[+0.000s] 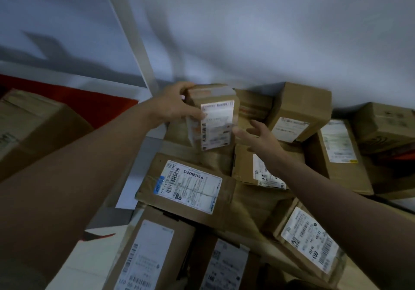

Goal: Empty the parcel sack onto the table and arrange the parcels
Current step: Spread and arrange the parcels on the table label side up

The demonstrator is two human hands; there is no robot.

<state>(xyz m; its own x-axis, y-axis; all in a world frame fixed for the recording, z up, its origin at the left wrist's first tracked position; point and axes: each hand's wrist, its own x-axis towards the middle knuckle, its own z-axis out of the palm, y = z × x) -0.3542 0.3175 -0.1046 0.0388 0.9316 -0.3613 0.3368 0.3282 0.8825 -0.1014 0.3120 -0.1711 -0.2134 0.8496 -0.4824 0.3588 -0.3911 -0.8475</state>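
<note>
Cardboard box, labelled, held upright at upper centre by left hand, fingers wrapped round its far side. Right hand open, empty, just beside it. Arranging step; next: set it square among parcels below.

1. The scene is dimly lit, with a cool bluish cast over the wall.
2. Soft, smeared shadows are thrown across the wall from 9 o'clock towards 12 o'clock.
3. Motion blur is seen on the left hand and the small box it holds; its label text is unreadable.
4. The label at centre is rendered sharper.
5. Wide-angle bending is noticed at the edges, and the left forearm is stretched large at 8 o'clock.
</note>
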